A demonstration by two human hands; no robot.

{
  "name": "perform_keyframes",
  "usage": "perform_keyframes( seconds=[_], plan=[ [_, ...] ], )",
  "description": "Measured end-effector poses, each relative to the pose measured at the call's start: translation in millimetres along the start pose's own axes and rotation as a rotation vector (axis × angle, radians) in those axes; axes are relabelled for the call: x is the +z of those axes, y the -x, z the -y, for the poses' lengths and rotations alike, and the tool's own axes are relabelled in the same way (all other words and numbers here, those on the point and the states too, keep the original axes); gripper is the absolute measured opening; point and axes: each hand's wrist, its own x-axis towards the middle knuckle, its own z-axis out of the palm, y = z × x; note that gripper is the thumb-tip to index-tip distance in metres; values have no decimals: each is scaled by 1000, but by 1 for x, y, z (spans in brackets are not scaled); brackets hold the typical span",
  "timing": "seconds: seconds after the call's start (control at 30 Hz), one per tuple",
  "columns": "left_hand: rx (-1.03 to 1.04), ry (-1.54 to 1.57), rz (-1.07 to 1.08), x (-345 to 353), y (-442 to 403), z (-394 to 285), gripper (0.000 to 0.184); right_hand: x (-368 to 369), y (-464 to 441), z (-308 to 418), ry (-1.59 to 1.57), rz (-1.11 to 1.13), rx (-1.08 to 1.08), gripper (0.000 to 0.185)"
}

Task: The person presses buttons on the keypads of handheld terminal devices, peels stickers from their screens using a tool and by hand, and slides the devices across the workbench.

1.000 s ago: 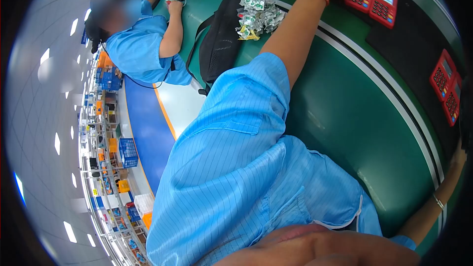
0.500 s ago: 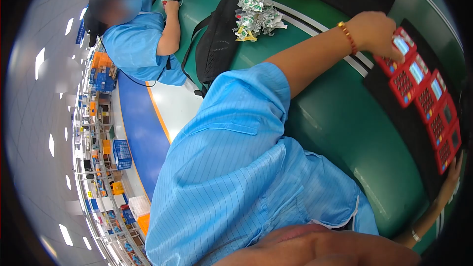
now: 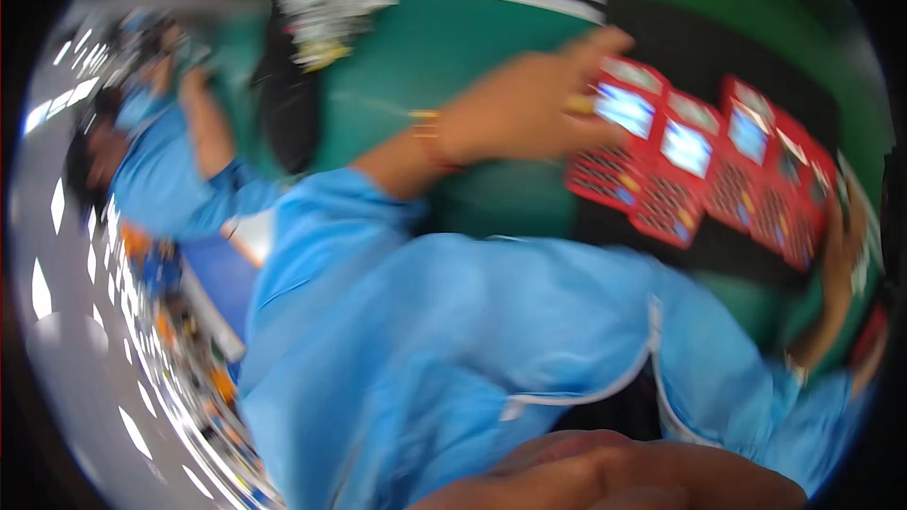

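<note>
Several red terminals (image 3: 688,146) lie in a row between the left fingers (image 3: 603,136), bent over the end one, and the right fingers (image 3: 856,203) beside the opposite end, both grips too blurred to judge, and uneven pushing could buckle the row.

Left forearm (image 3: 389,170) slants forward and rightward; left hand (image 3: 529,104) shows its back, fingers (image 3: 609,41) parted; right forearm (image 3: 820,332) reaches out rightward; right hand (image 3: 844,231) points forward, blurred.
</note>
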Motion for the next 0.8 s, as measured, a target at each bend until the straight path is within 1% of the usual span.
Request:
perform_keyframes(
  seconds=[0.03,0.07,0.1,0.13,0.2,0.23,0.27,0.3,0.33,0.4,0.43,0.47,0.53,0.6,0.67,0.7,0.77,0.8],
  plan=[
    [-72,94,1,-2,4,-8,85,-17,-2,51,277,-122,-118,47],
    [-76,142,4,0,6,-12,85,-20,-1,66,295,-206,-84,47],
    [-92,166,-2,4,6,-13,86,-16,4,95,135,-272,-89,49],
    [-104,179,14,5,6,-14,85,-10,8,116,50,-317,-184,51],
    [-148,150,43,9,1,-16,85,2,19,160,-85,-217,-297,65],
    [-135,161,58,14,-2,-13,85,9,26,177,-144,-100,-288,85],
    [-111,159,48,18,-4,-11,85,9,27,196,-36,-37,-341,101],
    [-91,157,37,21,-5,-10,85,21,32,202,-35,-24,-346,112],
    [-89,161,48,23,-5,-11,85,29,29,207,22,-46,-410,115],
    [-41,91,47,28,-6,-20,84,35,34,210,96,-26,-413,116],
    [-35,149,45,29,-5,-18,84,34,31,213,151,-54,-438,115],
    [-44,154,47,29,-4,-15,84,25,29,222,97,-53,-386,106],
    [-8,145,48,25,-3,-14,85,22,29,228,161,-58,-356,104],
    [-36,115,68,23,-2,-18,82,22,27,231,205,-61,-343,102],
    [-35,220,84,23,-2,-22,79,24,25,232,229,-66,-347,102],
    [-41,217,86,24,-2,-22,79,23,25,228,200,-89,-351,102],
    [183,-46,-29,23,-2,-20,72,23,26,220,143,-136,-362,104],
    [317,-84,1,20,-1,-18,70,26,26,209,110,-162,-359,105]
  ],
)
